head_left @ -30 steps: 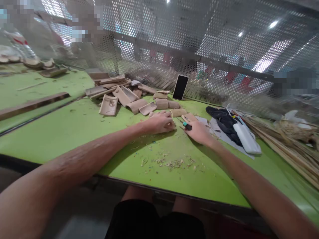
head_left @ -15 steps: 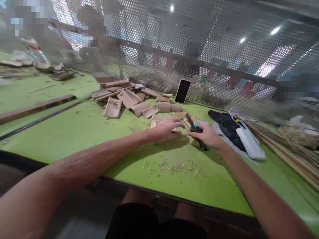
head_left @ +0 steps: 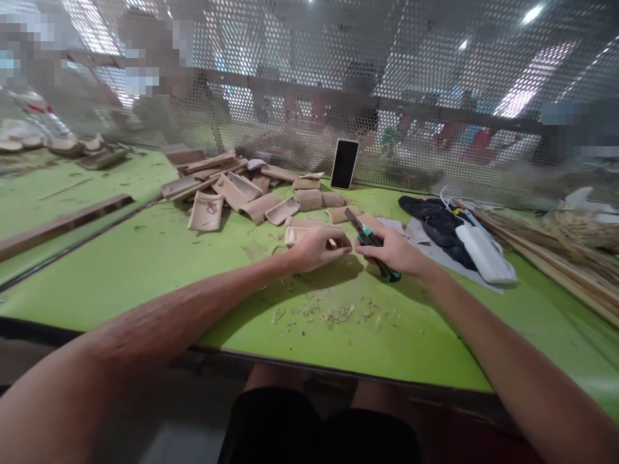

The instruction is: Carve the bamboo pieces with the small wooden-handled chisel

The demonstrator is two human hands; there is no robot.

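Above the green table (head_left: 145, 277), my left hand (head_left: 322, 248) has its thumb and fingertips pinched together; what they hold, if anything, is too small to make out. Just to its right, my right hand (head_left: 387, 250) is wrapped round a dark green-and-black knife (head_left: 384, 267), its blade tilted up and to the left. The fingertips of both hands are close to each other. Light bamboo pieces (head_left: 296, 236) lie just behind my left hand. Thin shavings (head_left: 341, 314) are scattered on the table in front of both hands.
Curved bamboo pieces (head_left: 232, 187) are heaped at the back left. A phone (head_left: 345, 164) stands against the perforated screen (head_left: 309, 116). Black gloves (head_left: 435, 225), a white power bank (head_left: 486, 254) and long strips (head_left: 546, 264) lie to the right. A wooden bar (head_left: 62, 225) lies left.
The fingers of my left hand have closed from a looser spread into a pinch. My two hands have come nearer each other. The view has shifted slightly.
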